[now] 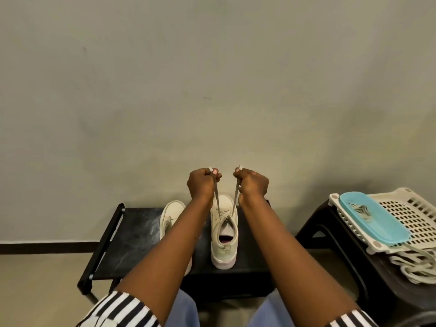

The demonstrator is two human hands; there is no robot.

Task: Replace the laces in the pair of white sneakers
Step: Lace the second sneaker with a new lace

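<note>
A plain, pale greenish-grey wall [212, 79] fills most of the view, matte and lightly scuffed, with a few faint dark marks near its middle. The light on it is soft and even, with dim shadows low down behind the furniture. A dark skirting band [47, 247] runs along its foot at the left, above a pale beige floor [35, 291]. A low black bench [132, 234] stands close to the wall, its left edge a black tube frame with metal fittings. Beyond its right edge, apart from it, stands a black plastic stool [335, 234].

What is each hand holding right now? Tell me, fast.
Left hand: closed, gripping one end of the lace.
Right hand: closed, gripping the other end.
</note>
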